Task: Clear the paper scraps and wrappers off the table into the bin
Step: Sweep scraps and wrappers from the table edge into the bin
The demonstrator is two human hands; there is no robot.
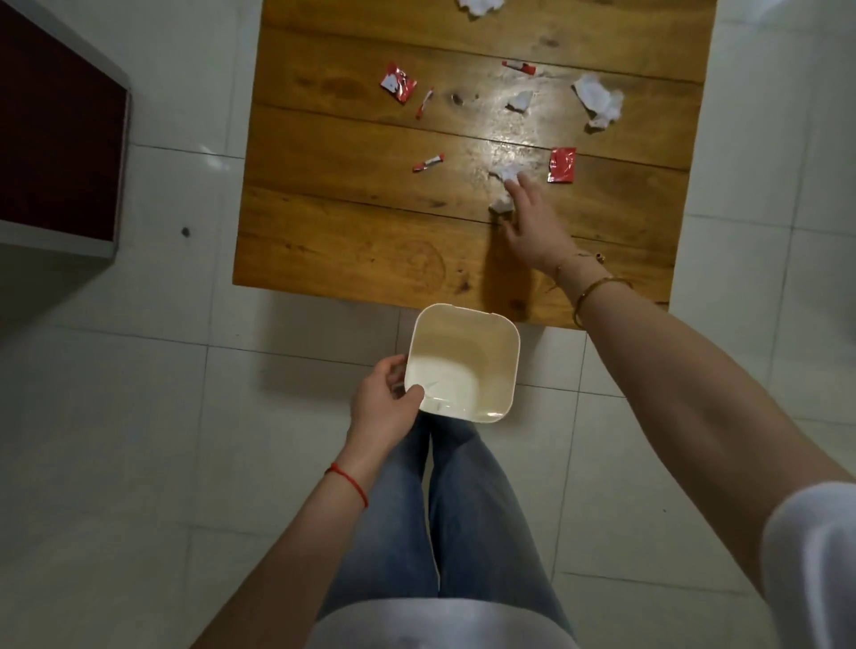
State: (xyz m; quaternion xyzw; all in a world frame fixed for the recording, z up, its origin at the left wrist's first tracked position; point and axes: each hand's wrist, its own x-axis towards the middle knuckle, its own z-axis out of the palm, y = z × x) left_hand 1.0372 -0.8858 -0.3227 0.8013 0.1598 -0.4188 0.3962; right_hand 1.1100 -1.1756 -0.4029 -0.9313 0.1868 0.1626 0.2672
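My left hand (pixel 385 401) grips the near-left rim of a cream square bin (pixel 491 343), held just off the table's front edge. My right hand (pixel 532 217) reaches over the wooden table (pixel 352 231), fingers curled around a crumpled white paper scrap (pixel 504 185). Other white scraps lie at the middle (pixel 521 100), the right (pixel 597 99) and the far edge (pixel 479 5). Red wrappers lie to the right of my hand (pixel 562 164), at the far left (pixel 397 83) and at the far middle (pixel 519 67). Thin red-and-white strips (pixel 428 162) (pixel 424 102) lie left of centre.
A dark red cabinet with a pale frame (pixel 60 139) stands on the left, apart from the table. White floor tiles (pixel 139 417) surround the table. My legs in blue jeans (pixel 463 509) are below the bin.
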